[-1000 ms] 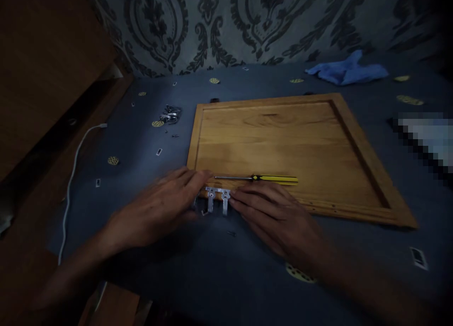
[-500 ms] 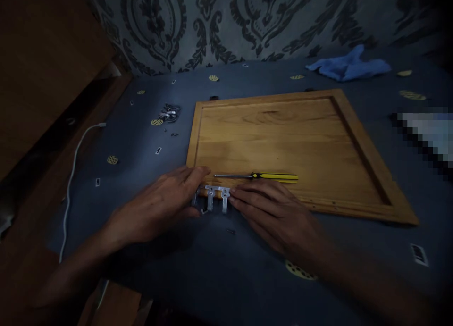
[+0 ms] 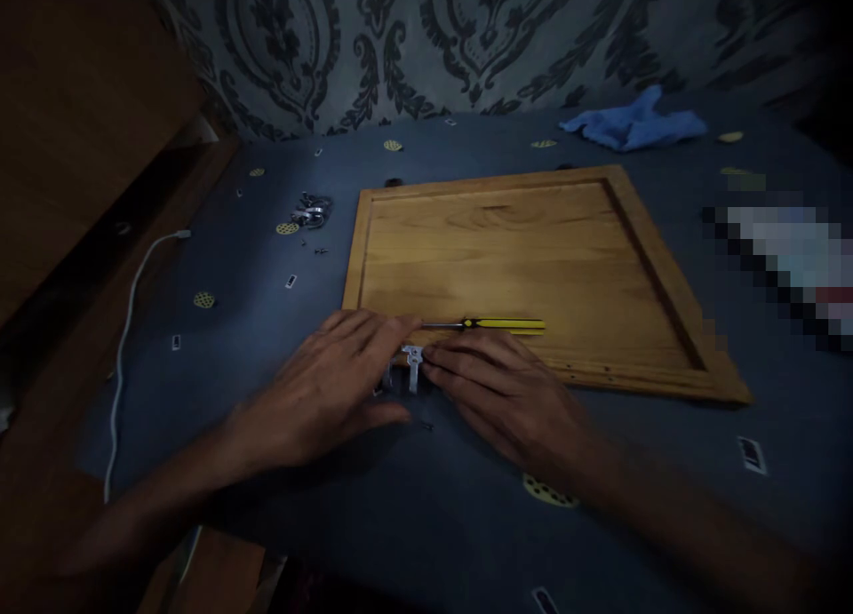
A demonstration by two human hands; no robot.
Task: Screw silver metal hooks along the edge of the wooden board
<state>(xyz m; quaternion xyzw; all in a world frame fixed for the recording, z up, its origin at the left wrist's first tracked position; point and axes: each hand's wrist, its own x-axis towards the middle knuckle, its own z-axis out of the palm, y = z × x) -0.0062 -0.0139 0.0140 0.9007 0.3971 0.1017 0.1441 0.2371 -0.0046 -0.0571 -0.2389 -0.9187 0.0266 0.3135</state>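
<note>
at the near left of the board: a silvery hook bracket (image 3: 414, 370) lies over the near edge, a prong pointing to the near side; its left part is hidden.
left hand (image 3: 333, 365): thumb and forefinger apart, one each side of the bracket; whether the hidden fingers press it cannot be told. the spread probably lets it steady that end.
right hand (image 3: 513, 383): fingers together, tips at the bracket's right end, likely to keep it from sliding; pinched or merely pressed, i cannot tell.
wooden board (image 3: 493, 254): flat, giving the bracket a firm rest, it seems.
screwdriver (image 3: 505, 324): laid on the board just beyond the hands, handle to the right, perhaps for easy reach.
loose screw (image 3: 426, 426): on the blue cover (image 3: 233, 259), nearer than the bracket.
spare hardware (image 3: 311, 211): heaped far left, apparently out of the way.
blue cloth (image 3: 633, 123): crumpled, far right.
</note>
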